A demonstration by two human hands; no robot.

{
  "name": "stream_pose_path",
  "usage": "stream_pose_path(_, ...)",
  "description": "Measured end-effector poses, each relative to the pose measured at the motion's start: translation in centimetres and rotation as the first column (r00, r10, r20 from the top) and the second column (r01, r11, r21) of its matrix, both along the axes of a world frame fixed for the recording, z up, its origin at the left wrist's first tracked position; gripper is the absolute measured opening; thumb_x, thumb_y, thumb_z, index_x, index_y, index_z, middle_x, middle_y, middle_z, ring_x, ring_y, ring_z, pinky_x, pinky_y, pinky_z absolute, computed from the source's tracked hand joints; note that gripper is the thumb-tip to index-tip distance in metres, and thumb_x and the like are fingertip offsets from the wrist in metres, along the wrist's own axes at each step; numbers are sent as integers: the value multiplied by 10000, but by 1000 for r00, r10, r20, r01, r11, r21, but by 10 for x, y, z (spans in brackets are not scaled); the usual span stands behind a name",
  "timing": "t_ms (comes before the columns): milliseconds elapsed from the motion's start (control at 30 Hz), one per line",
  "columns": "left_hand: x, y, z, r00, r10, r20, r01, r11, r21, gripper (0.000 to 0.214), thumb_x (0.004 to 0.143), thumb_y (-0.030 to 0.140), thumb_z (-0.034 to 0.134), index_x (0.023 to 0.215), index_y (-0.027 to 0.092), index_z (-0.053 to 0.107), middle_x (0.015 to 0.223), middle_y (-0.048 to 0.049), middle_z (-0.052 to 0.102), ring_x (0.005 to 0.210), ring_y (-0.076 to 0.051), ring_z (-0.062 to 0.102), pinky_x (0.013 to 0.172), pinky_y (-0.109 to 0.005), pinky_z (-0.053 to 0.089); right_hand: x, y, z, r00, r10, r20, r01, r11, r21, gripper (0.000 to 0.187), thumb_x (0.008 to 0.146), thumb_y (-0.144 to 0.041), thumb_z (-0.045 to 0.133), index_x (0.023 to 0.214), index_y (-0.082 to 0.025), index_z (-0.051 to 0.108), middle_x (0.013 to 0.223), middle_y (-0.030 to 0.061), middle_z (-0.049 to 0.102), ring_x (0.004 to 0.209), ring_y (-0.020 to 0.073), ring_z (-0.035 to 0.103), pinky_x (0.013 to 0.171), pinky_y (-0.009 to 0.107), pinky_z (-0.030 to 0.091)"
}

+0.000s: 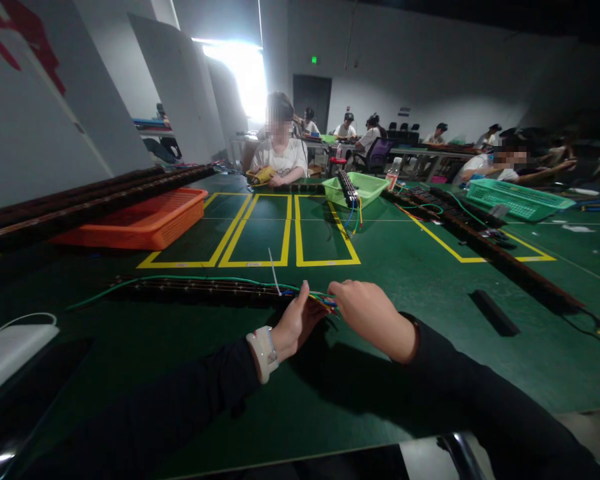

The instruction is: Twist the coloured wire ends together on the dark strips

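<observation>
A long dark strip lies across the green table in front of me, with a green wire running along it. At its right end a bundle of coloured wires sticks out. My left hand, with a white watch on the wrist, pinches that bundle. My right hand is curled over the same wire ends from the right, fingers closed on them. A thin white cable tie stands up from the strip just left of my hands.
An orange basket sits at the left beside long dark strips. A green basket stands at the far middle, another green basket at the right. A small black bar lies right of me. A white device is near left. People sit opposite.
</observation>
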State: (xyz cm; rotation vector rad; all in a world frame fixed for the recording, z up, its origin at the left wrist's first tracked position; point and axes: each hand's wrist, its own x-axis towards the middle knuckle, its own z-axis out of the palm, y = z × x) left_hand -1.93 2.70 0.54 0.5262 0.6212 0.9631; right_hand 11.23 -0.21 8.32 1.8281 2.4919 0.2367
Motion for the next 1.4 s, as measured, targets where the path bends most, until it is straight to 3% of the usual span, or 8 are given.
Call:
stream_pose_path(200,3,1,1,999,49,-24,-49,999,-8,329,843,416,531,700,127,599,711,-57,640,743,-156,614,793,-305,478,13,27,-5,1000,28,-10,-26,991,128,241,903,-128,384,1052,-169,570,938,111,625,795,200,619,640,258,400)
stream_pose_path(300,3,1,1,999,45,-8,-45,999,2,279,895,329,465,739,133,588,764,-69,645,780,-157,612,821,-320,474,18,41,-16,998,66,12,-66,991,116,283,894,-105,396,1108,-165,571,964,118,617,802,192,607,668,263,393)
stream_pose_path(567,3,3,1,999,24,-35,-24,1000,10,294,927,272,381,766,118,572,818,-102,648,826,-173,616,835,-329,467,22,63,-49,966,256,36,-258,964,68,212,883,-158,488,1009,-155,659,856,103,623,915,225,509,780,309,347)
stream_pose_path(733,4,5,-1,1000,20,6,-20,1000,-13,305,929,262,370,771,116,586,816,-100,652,823,-172,611,837,-330,463,21,58,-34,972,228,-63,-224,973,61,213,907,-191,465,912,-159,676,885,88,624,880,184,527,771,279,337)
stream_pose_path(933,4,4,0,998,42,43,-40,998,-50,264,913,209,406,736,124,582,724,-43,631,696,-126,586,727,-264,473,0,24,-3,961,251,-114,-243,967,79,339,899,-443,478,817,-144,615,793,73,626,762,176,566,671,269,355)
stream_pose_path(1067,4,4,-2,996,7,91,-6,1000,-15,283,911,255,424,696,126,555,727,-47,631,731,-132,592,727,-251,470,-11,9,-14,949,316,20,-316,948,40,164,848,-228,556,983,-136,567,865,87,637,792,206,585,683,299,395)
stream_pose_path(1133,4,4,-4,994,-1,109,1,1000,0,247,890,279,474,709,131,551,758,-52,641,781,-146,601,751,-262,471,-14,6,-21,943,325,72,-328,944,39,229,826,-114,520,1055,-126,528,914,102,632,812,217,589,688,314,417)
stream_pose_path(1400,4,5,-2,996,-13,89,10,999,38,214,849,344,549,789,141,584,758,-48,647,770,-160,611,759,-284,465,-9,8,-13,972,220,76,-223,974,28,229,847,-86,467,1067,-146,495,965,104,571,817,198,583,658,278,452)
